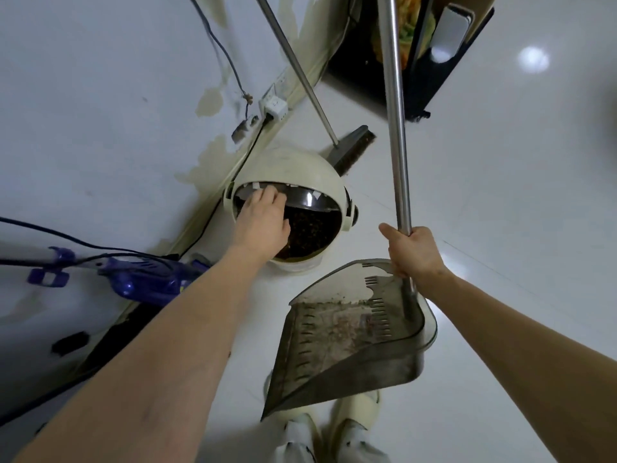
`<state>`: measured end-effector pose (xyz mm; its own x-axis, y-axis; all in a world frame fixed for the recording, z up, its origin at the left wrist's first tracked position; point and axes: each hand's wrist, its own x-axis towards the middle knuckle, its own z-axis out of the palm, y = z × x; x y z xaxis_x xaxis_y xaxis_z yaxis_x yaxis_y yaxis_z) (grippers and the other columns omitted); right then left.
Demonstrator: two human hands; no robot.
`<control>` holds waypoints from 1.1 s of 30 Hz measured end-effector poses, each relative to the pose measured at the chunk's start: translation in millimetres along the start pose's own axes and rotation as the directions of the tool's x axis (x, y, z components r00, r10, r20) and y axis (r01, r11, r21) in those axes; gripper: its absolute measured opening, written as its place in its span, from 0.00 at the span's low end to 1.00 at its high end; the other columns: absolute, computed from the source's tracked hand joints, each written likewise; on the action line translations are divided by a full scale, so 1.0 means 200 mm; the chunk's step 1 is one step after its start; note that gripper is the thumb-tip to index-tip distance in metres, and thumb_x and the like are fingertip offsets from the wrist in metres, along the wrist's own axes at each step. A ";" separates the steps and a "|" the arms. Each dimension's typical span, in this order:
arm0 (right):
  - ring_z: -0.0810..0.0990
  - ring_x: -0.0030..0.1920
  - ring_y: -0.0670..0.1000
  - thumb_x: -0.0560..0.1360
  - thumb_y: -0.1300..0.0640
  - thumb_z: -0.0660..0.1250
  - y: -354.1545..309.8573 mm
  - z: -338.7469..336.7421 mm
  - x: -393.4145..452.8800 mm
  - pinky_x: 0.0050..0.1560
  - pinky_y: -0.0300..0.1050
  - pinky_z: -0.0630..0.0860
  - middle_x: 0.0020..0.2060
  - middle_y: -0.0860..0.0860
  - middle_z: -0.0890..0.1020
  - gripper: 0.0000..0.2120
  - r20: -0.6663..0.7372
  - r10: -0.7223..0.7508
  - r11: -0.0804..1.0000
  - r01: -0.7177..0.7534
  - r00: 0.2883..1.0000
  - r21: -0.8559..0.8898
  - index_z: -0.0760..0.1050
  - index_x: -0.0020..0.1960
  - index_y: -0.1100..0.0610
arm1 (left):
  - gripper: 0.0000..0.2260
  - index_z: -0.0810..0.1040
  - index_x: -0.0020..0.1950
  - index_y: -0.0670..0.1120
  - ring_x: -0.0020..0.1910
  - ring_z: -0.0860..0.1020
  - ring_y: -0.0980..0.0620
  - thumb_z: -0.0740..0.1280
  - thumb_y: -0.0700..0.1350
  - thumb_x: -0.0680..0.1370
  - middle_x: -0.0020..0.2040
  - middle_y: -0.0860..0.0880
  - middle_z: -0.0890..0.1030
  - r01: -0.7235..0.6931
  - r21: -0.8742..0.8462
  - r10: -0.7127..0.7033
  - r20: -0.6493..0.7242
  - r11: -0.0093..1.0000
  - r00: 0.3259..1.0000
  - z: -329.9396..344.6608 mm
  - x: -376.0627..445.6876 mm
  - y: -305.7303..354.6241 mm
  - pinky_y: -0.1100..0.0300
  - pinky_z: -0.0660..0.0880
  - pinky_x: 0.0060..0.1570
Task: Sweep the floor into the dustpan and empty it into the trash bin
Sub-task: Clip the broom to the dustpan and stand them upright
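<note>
A cream dome-shaped trash bin (pixel 300 173) stands on the white floor by the wall, its dark visor lid (pixel 310 197) pushed up and dark rubbish visible inside. My left hand (pixel 262 223) reaches into the opening, fingertips on the lid's edge. My right hand (pixel 412 250) grips the steel handle (pixel 395 128) of a smoky translucent dustpan (pixel 347 332), held above the floor in front of the bin, with dust and crumbs on its tray. The broom (pixel 354 147) leans behind the bin, its metal pole slanting up to the top left.
A white power strip (pixel 272 106) with cables lies along the wall. A blue and purple vacuum (pixel 140 279) lies at the left. A black cabinet or box (pixel 430 58) stands at the back. My feet in white shoes (pixel 334 432) are below the dustpan.
</note>
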<state>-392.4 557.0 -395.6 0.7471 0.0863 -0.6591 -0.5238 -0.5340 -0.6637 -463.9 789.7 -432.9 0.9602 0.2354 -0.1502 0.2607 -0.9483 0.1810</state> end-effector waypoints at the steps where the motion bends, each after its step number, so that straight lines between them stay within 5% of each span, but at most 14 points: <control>1: 0.62 0.24 0.49 0.77 0.50 0.65 0.01 -0.01 -0.02 0.26 0.41 0.64 0.26 0.52 0.63 0.18 0.001 0.007 1.000 -0.007 1.000 -0.006 0.64 0.33 0.56 | 0.17 0.72 0.65 0.42 0.63 0.69 0.45 0.63 0.46 0.79 0.62 0.44 0.72 0.011 0.005 -0.011 -0.003 1.000 1.000 0.02 -0.04 0.01 0.51 0.67 0.66; 3: 0.62 0.23 0.49 0.77 0.51 0.64 0.03 -0.03 -0.05 0.25 0.41 0.64 0.25 0.52 0.64 0.18 0.010 0.019 1.000 -0.019 1.000 -0.011 0.64 0.33 0.56 | 0.16 0.74 0.65 0.44 0.65 0.69 0.46 0.61 0.48 0.79 0.62 0.46 0.74 0.046 0.040 -0.048 0.069 0.998 0.996 0.08 -0.16 0.02 0.50 0.63 0.70; 5: 0.62 0.23 0.49 0.78 0.51 0.64 0.05 -0.05 -0.09 0.25 0.40 0.63 0.25 0.52 0.63 0.18 0.019 0.031 1.000 -0.031 0.999 -0.006 0.64 0.33 0.55 | 0.18 0.74 0.67 0.45 0.66 0.69 0.45 0.59 0.51 0.80 0.65 0.45 0.74 0.062 0.101 -0.095 0.362 0.993 0.927 0.14 -0.25 0.02 0.49 0.62 0.71; 8: 0.61 0.22 0.48 0.78 0.51 0.64 0.06 -0.07 -0.12 0.24 0.39 0.63 0.25 0.52 0.63 0.18 0.022 0.048 0.999 -0.048 0.999 -0.006 0.63 0.33 0.56 | 0.25 0.68 0.73 0.43 0.71 0.66 0.43 0.59 0.55 0.81 0.72 0.43 0.69 0.131 0.105 -0.165 0.757 0.986 0.633 0.15 -0.29 0.01 0.52 0.61 0.70; 10: 0.61 0.22 0.49 0.78 0.51 0.65 0.06 -0.10 -0.14 0.23 0.39 0.62 0.24 0.52 0.62 0.19 0.024 0.045 0.999 -0.045 0.999 0.003 0.62 0.33 0.55 | 0.24 0.67 0.74 0.43 0.70 0.68 0.45 0.62 0.53 0.81 0.72 0.45 0.69 0.365 -0.169 -0.143 0.712 0.915 0.687 0.07 -0.24 0.05 0.55 0.64 0.69; 13: 0.59 0.21 0.48 0.78 0.52 0.65 0.02 -0.15 -0.19 0.23 0.38 0.61 0.23 0.51 0.61 0.22 0.045 0.032 0.999 -0.033 0.998 0.019 0.59 0.29 0.54 | 0.20 0.72 0.70 0.46 0.64 0.74 0.48 0.66 0.50 0.80 0.69 0.46 0.74 0.579 -0.682 -0.171 0.570 0.447 0.804 -0.25 -0.10 0.21 0.55 0.69 0.66; 15: 0.59 0.20 0.48 0.78 0.53 0.65 -0.03 -0.20 -0.23 0.23 0.37 0.60 0.22 0.51 0.61 0.23 0.066 0.026 1.000 -0.027 0.998 0.017 0.59 0.29 0.54 | 0.18 0.73 0.68 0.48 0.60 0.78 0.53 0.67 0.50 0.79 0.65 0.47 0.78 0.489 -0.846 -0.078 0.484 0.214 0.871 -0.54 -0.02 0.36 0.58 0.73 0.61; 18: 0.60 0.19 0.49 0.78 0.52 0.65 -0.14 -0.26 -0.30 0.23 0.38 0.61 0.20 0.50 0.61 0.24 0.134 0.005 1.000 -0.005 0.991 0.004 0.59 0.27 0.54 | 0.23 0.68 0.73 0.49 0.64 0.75 0.53 0.67 0.50 0.79 0.64 0.51 0.77 0.304 -0.952 0.088 0.306 0.031 0.948 -0.92 0.08 0.56 0.59 0.71 0.65; 22: 0.62 0.18 0.48 0.78 0.53 0.65 -0.32 -0.39 -0.33 0.23 0.37 0.63 0.20 0.50 0.63 0.25 0.207 -0.042 0.998 0.052 0.977 -0.044 0.60 0.25 0.54 | 0.26 0.65 0.74 0.45 0.67 0.73 0.49 0.68 0.50 0.78 0.64 0.47 0.76 0.244 -0.967 0.118 0.236 -0.066 0.965 -1.22 0.25 0.81 0.51 0.67 0.70; 26: 0.64 0.20 0.50 0.77 0.49 0.66 -0.48 -0.57 -0.24 0.25 0.38 0.65 0.20 0.52 0.65 0.25 0.173 -0.081 0.989 0.101 0.981 -0.106 0.61 0.26 0.56 | 0.12 0.74 0.60 0.44 0.55 0.80 0.46 0.62 0.50 0.82 0.50 0.47 0.78 0.281 -0.959 -0.066 0.278 0.038 0.958 -1.28 0.40 1.07 0.44 0.74 0.63; 33: 0.64 0.23 0.47 0.76 0.45 0.65 -0.58 -0.90 0.01 0.24 0.38 0.65 0.22 0.47 0.67 0.20 0.196 -0.078 0.954 0.130 0.978 -0.271 0.66 0.31 0.54 | 0.13 0.73 0.45 0.45 0.32 0.73 0.53 0.61 0.54 0.81 0.32 0.50 0.71 0.216 -0.968 -0.425 0.250 -0.128 0.870 -1.34 0.75 1.36 0.47 0.80 0.53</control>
<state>-256.0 467.9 -256.4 0.6912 0.2905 -0.6617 -0.2913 -0.7259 -0.6230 -222.3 624.2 -146.4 0.6992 0.5548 -0.4509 0.2706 0.3784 0.8852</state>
